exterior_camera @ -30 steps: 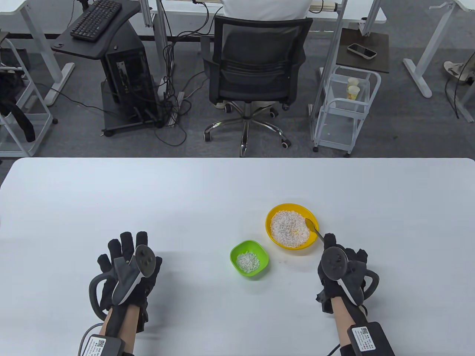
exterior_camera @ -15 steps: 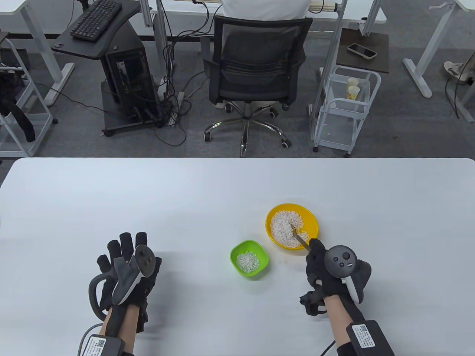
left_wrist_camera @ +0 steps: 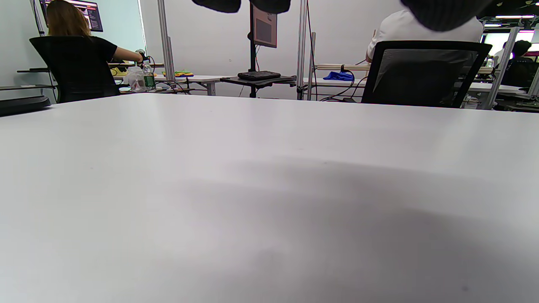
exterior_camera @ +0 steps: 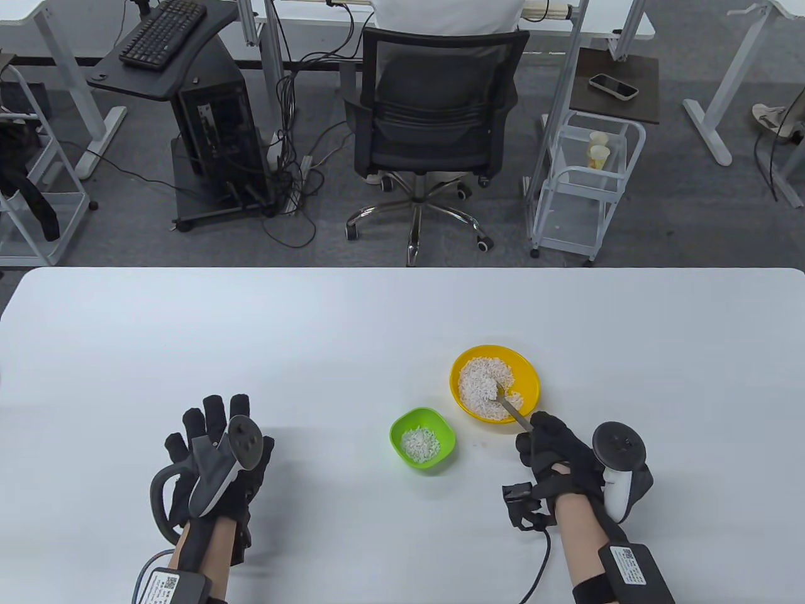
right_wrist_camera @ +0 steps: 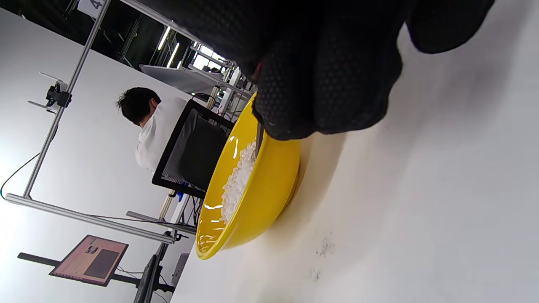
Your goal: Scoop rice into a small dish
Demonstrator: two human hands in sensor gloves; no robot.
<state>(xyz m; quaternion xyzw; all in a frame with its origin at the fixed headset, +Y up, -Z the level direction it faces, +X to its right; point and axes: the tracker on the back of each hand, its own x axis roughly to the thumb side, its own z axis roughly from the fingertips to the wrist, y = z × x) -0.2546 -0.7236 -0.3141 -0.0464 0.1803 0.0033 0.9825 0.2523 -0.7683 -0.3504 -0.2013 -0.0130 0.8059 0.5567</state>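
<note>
A yellow bowl point(exterior_camera: 531, 384) holds white rice point(exterior_camera: 481, 384) on the white table. A small green dish point(exterior_camera: 396, 434) with a little rice sits to its lower left. My right hand point(exterior_camera: 544, 443) grips a metal spoon point(exterior_camera: 512, 412) by the handle, with the spoon's tip down in the rice of the yellow bowl. In the right wrist view the gloved fingers point(right_wrist_camera: 328, 84) close over the spoon handle above the yellow bowl point(right_wrist_camera: 261, 202). My left hand point(exterior_camera: 210, 440) rests flat on the table at the left, fingers spread and holding nothing.
The white table point(exterior_camera: 314, 327) reaches the far edge, with an office chair point(exterior_camera: 434, 119) and a white cart point(exterior_camera: 585, 182) behind it. A cable point(exterior_camera: 538, 566) runs from my right wrist. The left wrist view shows bare table point(left_wrist_camera: 252, 189).
My right hand has rolled to the right and swept the spoon from the bowl's right rim into the middle of the rice. My left hand has not moved.
</note>
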